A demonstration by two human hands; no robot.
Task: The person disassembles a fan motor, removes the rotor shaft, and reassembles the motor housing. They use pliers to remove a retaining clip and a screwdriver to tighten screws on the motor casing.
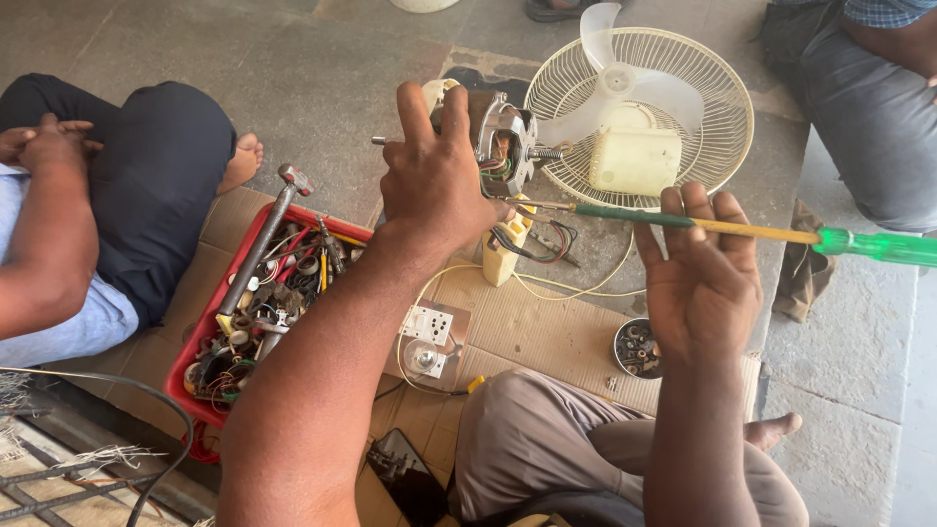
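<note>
Left hand (429, 181) is wrapped around the fan motor (503, 137), fingers clamped on its housing, holding it off the ground just left of the fan guard (717, 117) with the white blade (625, 83) and cream motor cover (634, 161) lying in it. Right hand (703, 268) is loosely closed on the long screwdriver (742, 231): shaft lies across the fingers, green handle sticks out to the right, tip points at the motor's lower side near the windings. Can't tell if the tip is seated on a screw or just touching the casing. Coloured wires (547, 239) hang from the motor down to a yellowish switch box (508, 254) on the cardboard (547, 327). Risks as I see them: the grip on the shaft is light and far from the handle, so any push could let the tip skate into the copper windings or the wire insulation. The motor is held single-handed in the air, so torque from the driver could twist it out of the fingers and yank those wires. Left fingertips sit close to the tip's line, a slip lands there. Small tin of screws (637, 348) is by the knee, easy to kick over. Red tray of tools (259, 303) with a hammer (264, 234) sits to the left, near another person's leg (161, 166). A socket plate (427, 337) lies on the cardboard.
</note>
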